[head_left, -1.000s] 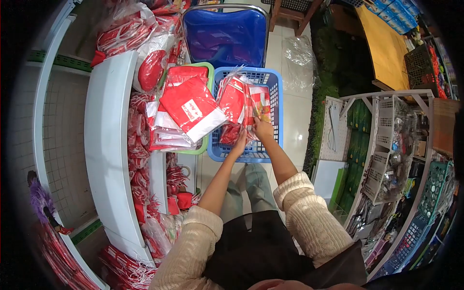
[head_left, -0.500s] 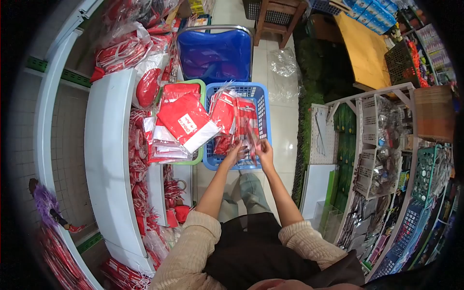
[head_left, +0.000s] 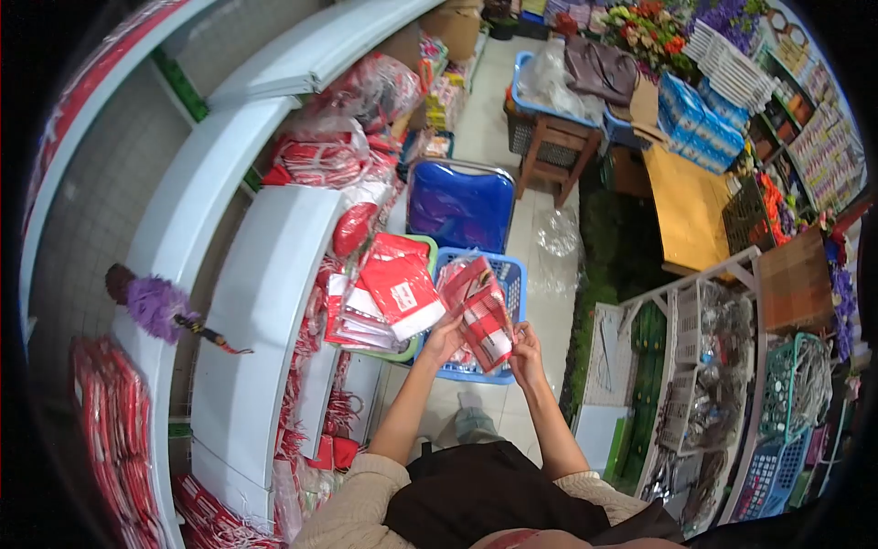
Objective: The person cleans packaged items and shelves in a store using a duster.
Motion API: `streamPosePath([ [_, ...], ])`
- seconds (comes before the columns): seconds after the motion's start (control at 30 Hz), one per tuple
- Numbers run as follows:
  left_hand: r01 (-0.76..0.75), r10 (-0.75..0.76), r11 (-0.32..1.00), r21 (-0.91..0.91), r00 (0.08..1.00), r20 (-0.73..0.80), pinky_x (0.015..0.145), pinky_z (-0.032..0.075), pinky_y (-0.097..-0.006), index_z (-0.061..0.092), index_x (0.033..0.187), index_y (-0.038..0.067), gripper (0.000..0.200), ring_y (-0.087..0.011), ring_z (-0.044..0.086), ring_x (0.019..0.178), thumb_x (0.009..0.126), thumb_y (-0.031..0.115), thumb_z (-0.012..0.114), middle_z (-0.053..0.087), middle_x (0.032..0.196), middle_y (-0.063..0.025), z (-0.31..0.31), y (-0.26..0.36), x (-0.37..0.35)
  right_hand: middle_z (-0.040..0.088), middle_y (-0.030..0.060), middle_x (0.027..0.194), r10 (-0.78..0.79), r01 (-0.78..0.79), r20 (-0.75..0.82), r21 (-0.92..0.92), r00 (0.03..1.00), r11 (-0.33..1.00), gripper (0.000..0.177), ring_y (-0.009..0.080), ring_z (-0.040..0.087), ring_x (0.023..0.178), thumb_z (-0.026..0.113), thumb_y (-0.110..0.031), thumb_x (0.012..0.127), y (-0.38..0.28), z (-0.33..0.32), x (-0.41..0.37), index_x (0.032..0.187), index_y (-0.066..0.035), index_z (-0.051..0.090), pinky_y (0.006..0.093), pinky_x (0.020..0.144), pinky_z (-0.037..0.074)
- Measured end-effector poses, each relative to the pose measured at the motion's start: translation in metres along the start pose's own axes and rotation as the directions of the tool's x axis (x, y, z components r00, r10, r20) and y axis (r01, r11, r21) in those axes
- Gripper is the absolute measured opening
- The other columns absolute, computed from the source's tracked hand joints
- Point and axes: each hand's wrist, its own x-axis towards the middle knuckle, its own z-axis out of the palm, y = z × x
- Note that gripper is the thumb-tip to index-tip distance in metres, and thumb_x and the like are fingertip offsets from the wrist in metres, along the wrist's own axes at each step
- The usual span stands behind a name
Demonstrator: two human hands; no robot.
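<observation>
Above the blue basket (head_left: pixel 519 297), a red-and-white packet (head_left: pixel 486 322) in clear, shiny wrapping is held up by both hands, tilted, so that much of the basket's opening is covered by it. The packet's left edge is gripped by the left hand (head_left: pixel 444 342) over the basket's near left corner; the ends of the fingers are partly hidden by the packet, so how far they are spread cannot be told. The right edge is pinched between thumb and fingertips by the right hand (head_left: pixel 526 354), near the basket's right side, with the remaining fingers curled in.

Inside the blue basket, more red wrapped pieces (head_left: pixel 452 271) can be seen past the packet's upper left edge. Just left of the blue basket, a green basket (head_left: pixel 433 251) is heaped with red and white packets, and on top of the heap a red packet with a white label (head_left: pixel 393 285) is laid. Directly beyond the blue basket, a blue chair (head_left: pixel 460 207) is placed. Farther left of it, a white shelf (head_left: pixel 261 265) is seen, and beyond its right side, crumpled clear plastic (head_left: pixel 557 234) is strewn on the floor.
</observation>
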Motion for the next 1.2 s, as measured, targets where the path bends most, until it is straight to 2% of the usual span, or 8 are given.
streamPosePath([
  [0.17,-0.428,0.456,0.871,0.239,0.887,-0.071,0.093,0.042,-0.0344,0.041,0.127,0.006,0.044,-0.0191,0.052,0.11,0.085,0.002,0.055,0.053,0.121,-0.0077,0.071,0.074,-0.021,0.057,0.012,0.106,-0.079,0.08,0.017,-0.335,0.997,0.939,0.05,0.017,0.058,0.093,0.05,0.005,0.063,-0.023,0.053,0.004,0.111,-0.003,0.041,0.0269,0.073,0.05],
  [0.33,-0.585,0.6,0.791,0.179,0.798,-0.048,0.097,0.038,-0.0339,0.042,0.127,0.005,0.041,-0.0186,0.049,0.113,0.087,0.006,0.051,0.053,0.121,-0.008,0.105,0.112,-0.058,0.056,0.0021,0.099,-0.072,0.127,0.132,-0.479,0.989,0.869,0.033,0.0084,0.054,0.085,0.051,-0.024,0.091,-0.04,0.09,0.015,0.117,-0.003,0.046,0.0218,0.071,0.046],
  [0.47,-0.681,0.681,0.732,-0.01,0.732,0.02,0.101,0.033,-0.0358,0.044,0.126,0.002,0.039,-0.0212,0.046,0.117,0.093,0.023,0.04,0.051,0.124,-0.0106,0.136,0.134,-0.097,0.053,-0.0017,0.089,-0.226,0.366,0.294,-0.625,0.929,0.69,0.028,0.0042,0.044,0.07,0.049,-0.021,0.092,-0.04,0.12,0.021,0.112,-0.002,0.054,0.0176,0.061,0.037],
  [0.6,-0.74,0.741,0.671,0.054,0.667,-0.075,0.096,0.039,-0.0375,0.046,0.124,0.001,0.044,-0.0234,0.051,0.112,0.094,0.032,0.033,0.053,0.122,-0.011,0.119,0.137,-0.132,0.054,0.0009,0.092,-0.245,0.458,0.429,-0.514,0.869,0.725,0.028,0.0048,0.046,0.079,0.049,-0.019,0.093,-0.024,0.155,0.013,0.113,0.0,0.053,0.0192,0.067,0.039],
  [0.8,-0.813,0.81,0.571,0.109,0.537,-0.238,0.089,0.046,-0.0403,0.048,0.121,0.001,0.052,-0.0265,0.055,0.106,0.091,0.042,0.039,0.055,0.118,-0.0134,0.139,0.143,-0.211,0.057,0.0038,0.099,-0.053,0.341,0.55,-0.437,0.834,0.832,0.031,0.0065,0.052,0.085,0.051,-0.018,0.091,0.002,0.22,-0.034,0.116,0.001,0.05,0.02,0.072,0.04],
  [0.97,-0.863,0.855,0.466,-0.195,0.496,-0.151,0.086,0.047,-0.0368,0.051,0.117,0.002,0.046,-0.024,0.056,0.101,0.092,0.039,0.04,0.058,0.112,-0.0111,0.159,0.161,-0.271,0.06,0.0069,0.099,0.116,0.221,0.716,-0.359,0.688,0.907,0.033,0.0092,0.054,0.086,0.05,-0.016,0.092,0.033,0.262,-0.058,0.12,0.0,0.045,0.0227,0.074,0.042],
  [1.07,-0.895,0.886,0.413,-0.167,0.438,-0.155,0.085,0.047,-0.0364,0.051,0.116,0.003,0.045,-0.0234,0.057,0.1,0.092,0.039,0.04,0.058,0.11,-0.0107,0.139,0.173,-0.298,0.06,0.0072,0.098,0.15,0.256,0.783,-0.369,0.604,0.893,0.028,0.0096,0.054,0.085,0.049,-0.016,0.092,0.051,0.289,-0.07,0.114,0.001,0.049,0.0235,0.073,0.042],
  [1.2,-0.932,0.922,0.338,-0.131,0.356,-0.151,0.084,0.048,-0.0359,0.052,0.115,0.003,0.043,-0.0227,0.057,0.098,0.092,0.038,0.042,0.058,0.108,-0.01,0.12,0.192,-0.334,0.061,0.0101,0.09,0.045,0.612,0.855,-0.406,0.517,0.679,0.022,0.0147,0.055,0.082,0.048,-0.015,0.091,0.052,0.334,-0.08,0.096,0.004,0.058,0.0269,0.071,0.042],
])
